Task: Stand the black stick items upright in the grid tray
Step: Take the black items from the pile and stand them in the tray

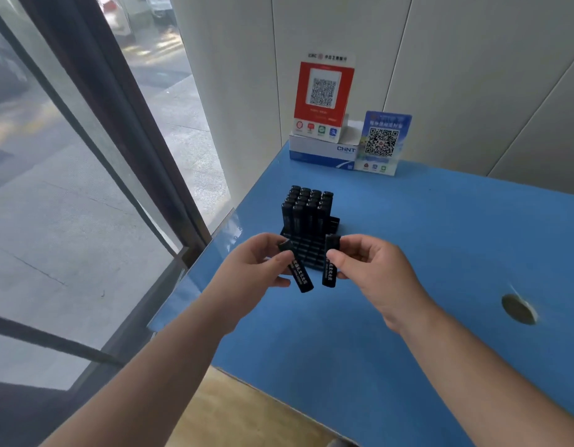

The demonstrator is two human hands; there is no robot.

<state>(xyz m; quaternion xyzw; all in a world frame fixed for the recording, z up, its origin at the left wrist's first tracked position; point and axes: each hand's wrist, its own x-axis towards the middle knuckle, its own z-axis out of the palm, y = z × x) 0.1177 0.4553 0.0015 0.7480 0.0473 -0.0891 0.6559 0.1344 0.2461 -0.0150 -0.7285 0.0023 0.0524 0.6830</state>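
A black grid tray (306, 251) sits on the blue table (392, 285). Several black sticks (308, 206) stand upright in its far rows; the near cells show empty. My left hand (253, 269) pinches a black stick with white lettering (300, 275), tilted, just in front of the tray's near left corner. My right hand (373, 269) pinches another black stick (331, 264), nearly upright, over the tray's near right corner. Both sticks hang above the tabletop.
At the back of the table stand a white and blue box (324, 153), a red QR-code sign (322, 98) on it, and a blue QR-code sign (382, 143). A round hole (518, 309) is in the table at right. A glass door and its frame lie to the left.
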